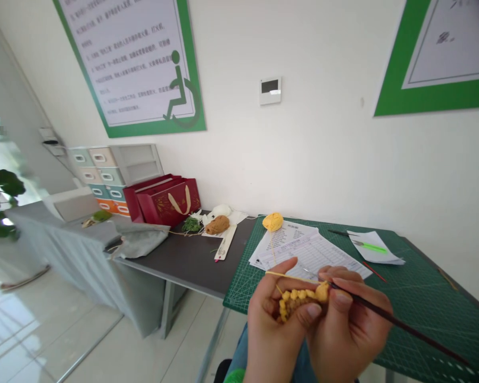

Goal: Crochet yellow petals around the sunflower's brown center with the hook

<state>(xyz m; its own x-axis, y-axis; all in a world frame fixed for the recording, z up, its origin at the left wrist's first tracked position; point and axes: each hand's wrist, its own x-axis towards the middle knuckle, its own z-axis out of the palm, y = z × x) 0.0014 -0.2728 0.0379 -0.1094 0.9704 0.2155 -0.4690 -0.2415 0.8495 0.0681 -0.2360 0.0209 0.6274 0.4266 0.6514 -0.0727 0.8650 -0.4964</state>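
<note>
Between thumb and fingers, my left hand [277,319] grips a small crochet piece [299,300] with a bumpy yellow edge and a brown inner part. Yellow yarn [289,275] runs taut over my left index finger. My right hand [351,319] pinches a crochet hook [407,314] with a long dark handle; its working end sits at the piece's right edge, partly hidden by my fingers. Beyond my hands, a yellow yarn ball [272,222] rests on the papers' far edge, its strand trailing down toward my left hand.
A green cutting mat [423,298] lies under printed sheets [303,250], a bright green craft knife [369,247] on white paper, and a red stick [374,271]. Leftward are a brown yarn ball [217,225], a red gift bag [167,199], a grey cloth [141,240] and drawer boxes [104,175].
</note>
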